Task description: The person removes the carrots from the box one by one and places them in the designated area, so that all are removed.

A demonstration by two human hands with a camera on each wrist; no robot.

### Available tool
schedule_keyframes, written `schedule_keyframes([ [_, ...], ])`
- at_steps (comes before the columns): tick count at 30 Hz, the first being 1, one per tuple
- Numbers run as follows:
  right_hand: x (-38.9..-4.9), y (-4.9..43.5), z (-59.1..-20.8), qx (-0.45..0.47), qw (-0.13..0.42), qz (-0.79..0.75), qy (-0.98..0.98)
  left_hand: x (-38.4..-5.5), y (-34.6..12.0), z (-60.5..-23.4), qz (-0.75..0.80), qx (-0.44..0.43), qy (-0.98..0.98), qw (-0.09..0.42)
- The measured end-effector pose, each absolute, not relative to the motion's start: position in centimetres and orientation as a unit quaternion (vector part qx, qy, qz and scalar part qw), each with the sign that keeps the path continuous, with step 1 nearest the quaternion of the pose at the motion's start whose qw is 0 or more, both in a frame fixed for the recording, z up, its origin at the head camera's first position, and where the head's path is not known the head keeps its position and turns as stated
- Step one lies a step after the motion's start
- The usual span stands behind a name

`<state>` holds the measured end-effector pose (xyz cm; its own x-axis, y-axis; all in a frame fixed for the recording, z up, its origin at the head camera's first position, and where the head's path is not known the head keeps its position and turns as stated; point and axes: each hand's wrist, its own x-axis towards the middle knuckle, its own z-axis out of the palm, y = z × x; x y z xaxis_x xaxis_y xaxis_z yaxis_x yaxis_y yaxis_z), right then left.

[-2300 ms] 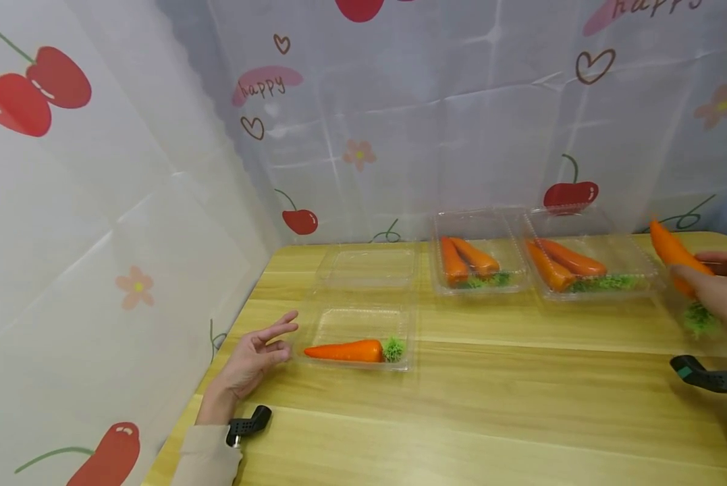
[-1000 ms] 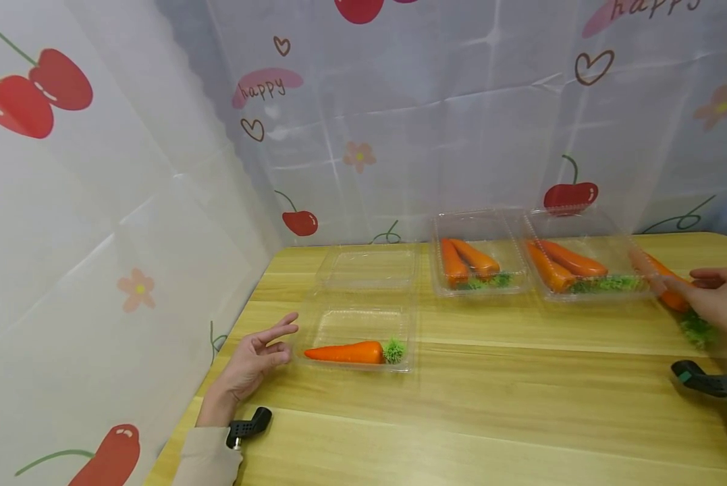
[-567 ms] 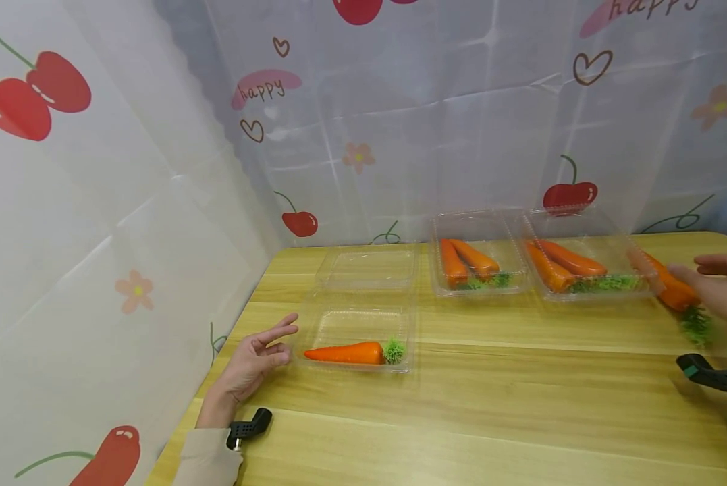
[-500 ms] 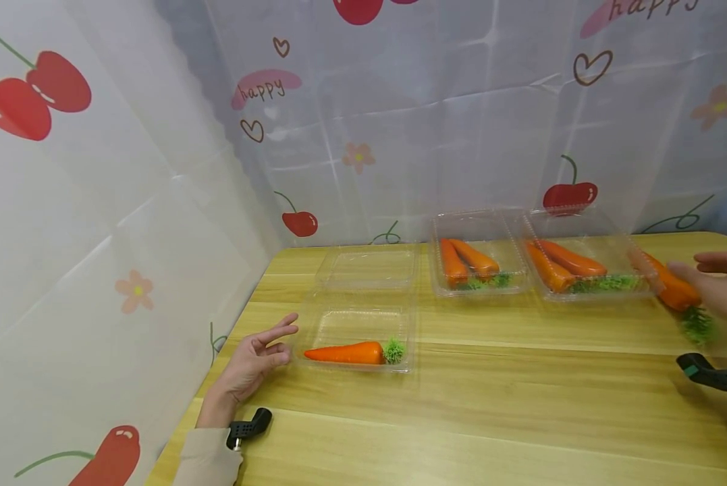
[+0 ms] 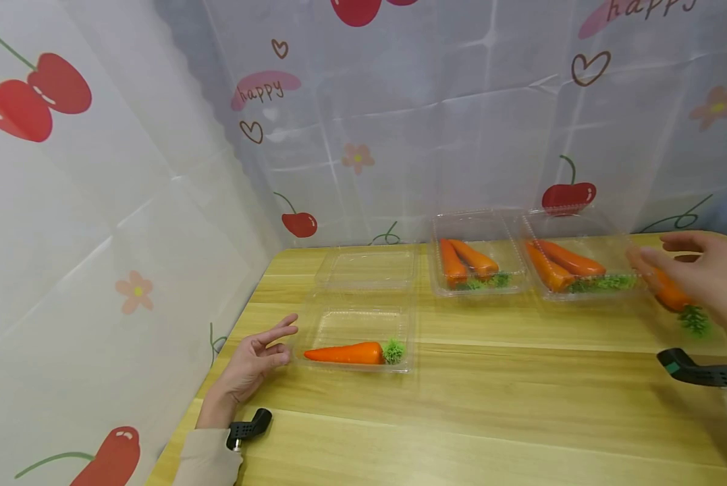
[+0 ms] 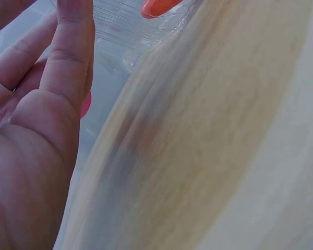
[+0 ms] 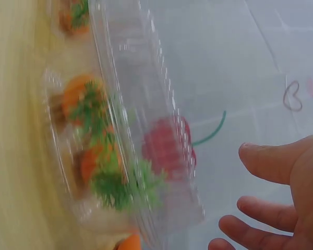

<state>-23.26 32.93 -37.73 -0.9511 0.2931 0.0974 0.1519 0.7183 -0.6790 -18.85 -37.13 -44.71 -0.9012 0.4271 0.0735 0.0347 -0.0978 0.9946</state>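
My left hand (image 5: 250, 364) lies at the left edge of an opened clear plastic box (image 5: 363, 317), fingers extended; in the left wrist view they reach up to its rim. One carrot (image 5: 345, 352) with a green tuft lies along that box's front. My right hand (image 5: 712, 277) hovers above a loose carrot (image 5: 669, 293), which lies on the table and is partly hidden by the hand. In the right wrist view, the thumb and fingers (image 7: 266, 161) are spread with nothing between them, beside the right-hand clear box (image 7: 130, 120).
Two more clear boxes stand at the back, the middle one (image 5: 478, 216) and the right one (image 5: 570, 219), each with its lid raised and two carrots inside. A patterned sheet (image 5: 399, 135) hangs behind the wooden table (image 5: 491, 405) and along its left side.
My right hand first held a carrot in the air, laid it down right of the right-hand box and let go. Now it has moved left over that carrot. My left hand stays put.
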Motion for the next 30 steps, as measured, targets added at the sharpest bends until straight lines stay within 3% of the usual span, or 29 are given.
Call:
schedule_keyframes([
  [11, -22.9, 28.8, -36.1, -0.041, 0.102, 0.329, -0.938, -18.9, -37.2, -44.8, 0.719, 0.174, 0.658, 0.138],
  [25, -22.2, 23.8, -35.5, 0.073, 0.053, 0.382, -0.920, -18.8, -37.0, -44.6, 0.718, 0.175, 0.658, 0.141],
  [30, -22.0, 22.1, -35.5, 0.098, 0.012, 0.418, -0.903, -18.9, -37.3, -44.5, 0.721, 0.175, 0.655, 0.141],
])
